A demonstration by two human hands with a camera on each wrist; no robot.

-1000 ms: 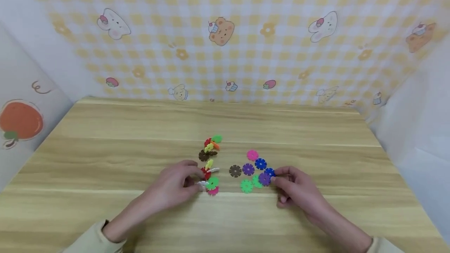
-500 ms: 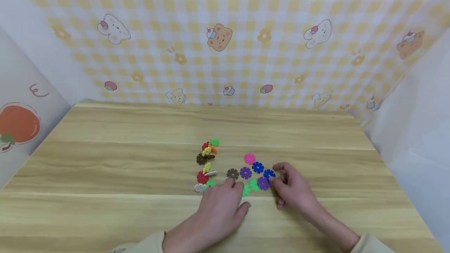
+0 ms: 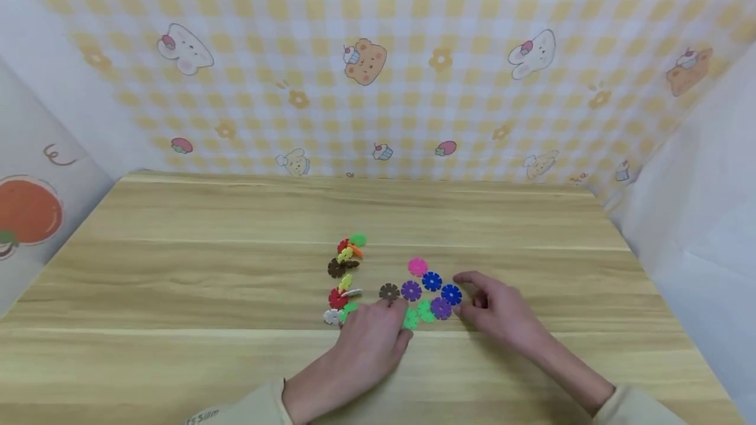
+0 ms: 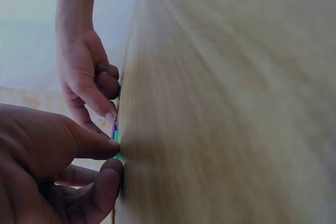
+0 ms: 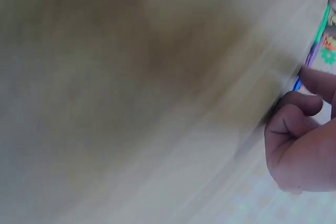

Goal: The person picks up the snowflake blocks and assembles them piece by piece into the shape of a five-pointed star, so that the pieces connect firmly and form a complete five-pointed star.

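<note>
Notched plastic snowflake discs lie flat in a cluster at the table's middle. My left hand [image 3: 371, 340] reaches in from the front, thumb and index finger at opposite edges of a light green snowflake disc [image 3: 411, 319]. In the left wrist view the thumb tip meets that green edge, and other fingers curl against the tabletop. The hand partly covers the disc. On the cluster's right side, my right hand [image 3: 499, 310] has its index finger and thumb spread around a blue disc [image 3: 451, 294], with a gap between. A purple disc [image 3: 440, 308] overlaps another green disc [image 3: 426, 311].
Left of the cluster stands a curved chain of joined discs, with a brown disc [image 3: 336, 268] and a red disc [image 3: 338, 298]; my left hand hides its near end. Behind the wooden table [image 3: 236, 215] hangs a checked backdrop [image 3: 331, 117].
My left hand left the chain's near end and moved right to the light green disc; its thumb has drawn nearer that disc. My right hand's fingertips have eased slightly off the blue disc.
</note>
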